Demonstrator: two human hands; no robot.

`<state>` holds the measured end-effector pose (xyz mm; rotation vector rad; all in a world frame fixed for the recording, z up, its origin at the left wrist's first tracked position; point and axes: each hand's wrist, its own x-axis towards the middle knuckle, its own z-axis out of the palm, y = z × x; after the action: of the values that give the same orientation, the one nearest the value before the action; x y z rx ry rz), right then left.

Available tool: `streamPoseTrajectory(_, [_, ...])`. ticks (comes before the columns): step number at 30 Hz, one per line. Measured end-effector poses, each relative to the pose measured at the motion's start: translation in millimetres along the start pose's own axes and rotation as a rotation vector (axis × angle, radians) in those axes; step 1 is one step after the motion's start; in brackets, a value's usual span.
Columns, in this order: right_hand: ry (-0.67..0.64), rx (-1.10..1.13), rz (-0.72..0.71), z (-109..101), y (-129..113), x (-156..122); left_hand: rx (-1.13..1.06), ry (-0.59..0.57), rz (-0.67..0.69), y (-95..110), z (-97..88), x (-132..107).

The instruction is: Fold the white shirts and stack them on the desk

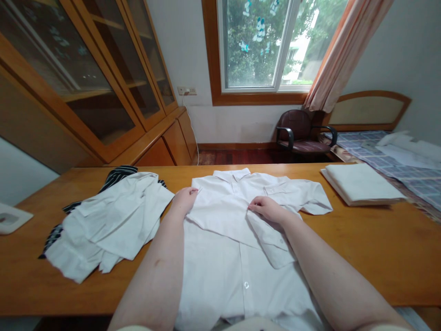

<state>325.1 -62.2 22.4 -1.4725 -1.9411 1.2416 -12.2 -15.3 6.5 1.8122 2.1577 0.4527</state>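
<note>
A white short-sleeved shirt [237, 257] lies spread on the wooden table [372, 243] in front of me, collar away from me. Its left sleeve is folded in across the chest. My left hand [184, 198] rests on the shirt's left shoulder, fingers curled down onto the cloth. My right hand [266, 208] sits at the middle of the chest, fingers pinched on the edge of the folded-in sleeve. The shirt's right sleeve [312, 202] lies flat and stretched out to the right.
A heap of white shirts with a dark striped garment [110, 220] lies at the left. A folded white stack [360, 184] sits at the right. A white object [12, 218] is at the far left edge. Behind the table stand a chair [299, 133], cabinets and a bed.
</note>
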Motion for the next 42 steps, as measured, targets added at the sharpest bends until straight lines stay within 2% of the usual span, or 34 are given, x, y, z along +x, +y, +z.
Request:
streamPoseTrajectory(3, [0.062, 0.168, 0.093, 0, 6, 3, -0.016, 0.022, 0.002, 1, -1.6, -2])
streamPoseTrajectory(6, [0.165, 0.239, 0.161, -2, 13, 7, 0.015, 0.034, 0.027, 2, -3.6, -3])
streamPoseTrajectory(9, [0.232, 0.216, 0.207, -5, 18, 8, 0.082, 0.035, 0.075, 2, -3.5, -2])
streamPoseTrajectory(13, [0.212, 0.11, 0.211, -4, 18, 6, 0.169, 0.025, 0.092, -1, -0.7, 0])
streamPoseTrajectory(17, [0.206, 0.049, 0.195, -2, 15, 4, 0.264, -0.041, 0.065, -6, 2.0, 1])
streamPoseTrajectory(20, [0.149, -0.063, 0.19, -6, 12, 4, 0.305, -0.109, -0.001, -6, 4.6, -1])
streamPoseTrajectory(23, [0.038, -0.093, 0.196, -10, 10, 1, 0.327, -0.129, -0.057, -2, 8.7, -3])
streamPoseTrajectory(26, [-0.05, 0.01, 0.174, -13, 8, -3, 0.337, -0.109, -0.073, 1, 12.7, -5])
streamPoseTrajectory(30, [-0.02, 0.236, 0.109, -13, 5, -5, 0.341, -0.112, -0.058, 2, 14.2, -4])
streamPoseTrajectory(32, [-0.065, 0.305, 0.159, -14, 6, -5, 0.338, -0.123, -0.063, 3, 13.9, -5])
streamPoseTrajectory(34, [-0.166, 0.347, 0.248, -15, 8, -6, 0.335, -0.124, -0.091, 5, 13.4, -6])
streamPoseTrajectory(37, [-0.224, 0.38, 0.285, -16, 14, -4, 0.336, -0.106, -0.105, 12, 8.1, -9])
streamPoseTrajectory(39, [-0.152, 0.38, 0.221, -15, 18, 0, 0.309, -0.06, -0.069, 15, -3.0, -12])
streamPoseTrajectory(42, [0.046, 0.36, 0.065, -11, 24, 7, 0.206, 0.012, -0.064, 13, -31.8, -21])
